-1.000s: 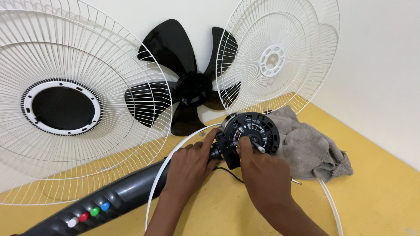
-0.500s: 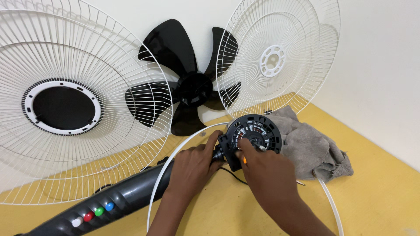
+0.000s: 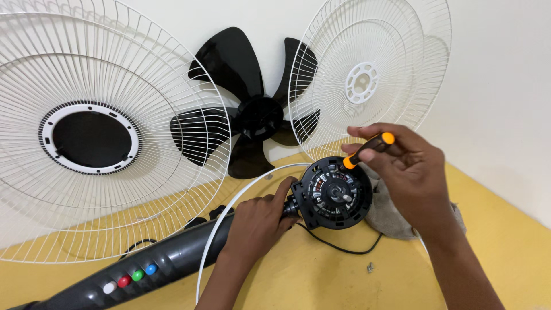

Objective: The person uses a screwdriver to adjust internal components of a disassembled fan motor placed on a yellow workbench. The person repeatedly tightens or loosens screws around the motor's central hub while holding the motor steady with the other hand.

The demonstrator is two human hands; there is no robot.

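A black round fan motor [image 3: 334, 194] with copper windings showing sits at the end of a dark grey fan stand [image 3: 143, 270] lying on the yellow floor. My left hand [image 3: 258, 221] grips the neck just left of the motor. My right hand [image 3: 407, 166] is raised over the motor's upper right and holds a small screwdriver with a black and orange handle [image 3: 367, 149], its tip at the motor's top rim.
Two white wire fan guards [image 3: 97, 132] [image 3: 367, 74] and a black fan blade [image 3: 252, 115] lean on the white wall. A white ring [image 3: 229, 212] loops around the stand. A grey cloth [image 3: 390, 215] lies behind the motor; small screws [image 3: 370, 267] and a black cord [image 3: 338, 247] lie on the floor.
My right hand has lifted off the motor face and moved up and right with the screwdriver. The motor's front is now uncovered. My left hand has stayed on the neck.
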